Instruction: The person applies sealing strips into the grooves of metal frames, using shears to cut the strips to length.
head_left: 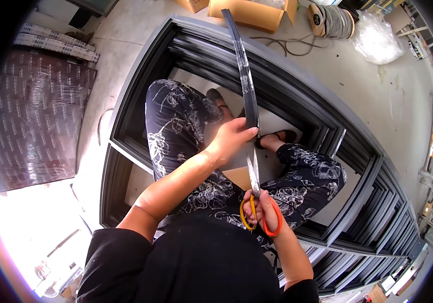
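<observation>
A long, narrow dark strip (243, 68), with whitish torn patches along it, runs from the far edge of the frame stack toward me. Near its close end my left hand (232, 135) grips it, thumb across the strip; the fingers beneath are partly hidden. Lower down, my right hand (266, 208) holds scissors (255, 174) with one orange and one yellow handle loop. Their blades point away from me, slightly parted, with the tips just below the strip's close end. I cannot tell whether blade and strip touch.
Stacked dark grey frames (317, 91) surround my legs, and more frames (378, 222) lie at right. Beyond stand an open cardboard box (254, 15), a cable spool (335, 21) and clear plastic wrap (378, 38). Brown wrapped panels (39, 111) lie at left.
</observation>
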### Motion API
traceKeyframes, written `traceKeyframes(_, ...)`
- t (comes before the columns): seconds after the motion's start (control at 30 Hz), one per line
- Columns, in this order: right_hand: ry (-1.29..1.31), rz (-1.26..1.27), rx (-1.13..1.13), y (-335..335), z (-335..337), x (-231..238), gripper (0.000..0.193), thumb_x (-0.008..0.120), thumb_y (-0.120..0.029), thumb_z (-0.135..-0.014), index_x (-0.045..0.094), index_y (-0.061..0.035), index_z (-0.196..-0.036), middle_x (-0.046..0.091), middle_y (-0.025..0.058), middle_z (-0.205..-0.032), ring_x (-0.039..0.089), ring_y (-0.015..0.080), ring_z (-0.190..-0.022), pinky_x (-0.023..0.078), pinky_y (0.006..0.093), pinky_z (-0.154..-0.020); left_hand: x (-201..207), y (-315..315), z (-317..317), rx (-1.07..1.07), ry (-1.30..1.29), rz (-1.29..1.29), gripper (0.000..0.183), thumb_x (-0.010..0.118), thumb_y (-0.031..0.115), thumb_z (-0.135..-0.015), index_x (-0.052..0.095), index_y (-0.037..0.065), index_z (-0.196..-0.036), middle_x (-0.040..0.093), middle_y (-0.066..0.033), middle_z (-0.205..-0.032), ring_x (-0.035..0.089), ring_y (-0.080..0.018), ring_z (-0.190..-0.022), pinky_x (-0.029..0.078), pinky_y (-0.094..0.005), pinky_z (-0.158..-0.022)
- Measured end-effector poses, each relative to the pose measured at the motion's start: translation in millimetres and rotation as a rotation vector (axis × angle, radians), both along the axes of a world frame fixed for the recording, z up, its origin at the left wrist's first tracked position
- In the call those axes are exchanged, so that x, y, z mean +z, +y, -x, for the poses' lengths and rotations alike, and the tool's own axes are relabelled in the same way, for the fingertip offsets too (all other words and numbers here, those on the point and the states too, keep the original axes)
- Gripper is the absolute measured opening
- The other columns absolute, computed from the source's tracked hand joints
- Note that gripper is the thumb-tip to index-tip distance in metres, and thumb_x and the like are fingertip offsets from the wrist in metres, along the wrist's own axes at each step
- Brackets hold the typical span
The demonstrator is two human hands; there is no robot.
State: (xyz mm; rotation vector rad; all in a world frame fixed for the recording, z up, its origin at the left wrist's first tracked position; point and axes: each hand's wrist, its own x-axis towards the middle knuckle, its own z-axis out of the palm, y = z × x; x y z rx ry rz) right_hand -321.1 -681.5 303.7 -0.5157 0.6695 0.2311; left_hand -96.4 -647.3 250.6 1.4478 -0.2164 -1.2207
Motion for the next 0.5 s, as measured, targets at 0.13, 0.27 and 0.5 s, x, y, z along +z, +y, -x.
traceKeyframes(0.13, -0.04, -0.145, -0.065, -3, -7, -3, 0.058, 0.036, -0.061, -0.099, 0.048, -0.0054, -0.107, 0.048, 0.0022, -0.073, 0.043, 0.0087, -0.06, 0.038, 0.0212, -0.052, -6, 1, 0, -0.021, 0.01, -0.038, 0.023, 0.065, 0.021, -0.094, 0.067, 0.004, -0.109, 0.065, 0.0026, -0.092, 0.053, -0.0045, -0.08, 0.041, -0.0213, -0.069)
traceKeyframes(0.27, -0.013, -0.185, -0.041, -4, -10, -7, 0.06, 0.034, -0.064, -0.098, 0.047, -0.0062, -0.107, 0.047, 0.0015, -0.073, 0.042, 0.009, -0.061, 0.037, 0.0212, -0.052, -11, 2, 2, -0.03, -0.006, -0.033, 0.022, 0.065, 0.021, -0.095, 0.067, 0.004, -0.109, 0.065, 0.0026, -0.093, 0.053, -0.0045, -0.08, 0.041, -0.0218, -0.07)
traceKeyframes(0.5, 0.023, -0.227, -0.01, -5, -12, -5, 0.062, 0.031, -0.068, -0.096, 0.047, -0.0086, -0.106, 0.046, 0.0011, -0.075, 0.039, 0.0092, -0.062, 0.034, 0.0215, -0.053, -10, 4, 4, 0.009, -0.031, -0.053, 0.02, 0.065, 0.02, -0.095, 0.066, 0.004, -0.107, 0.064, 0.003, -0.089, 0.051, -0.0046, -0.078, 0.041, -0.0216, -0.069)
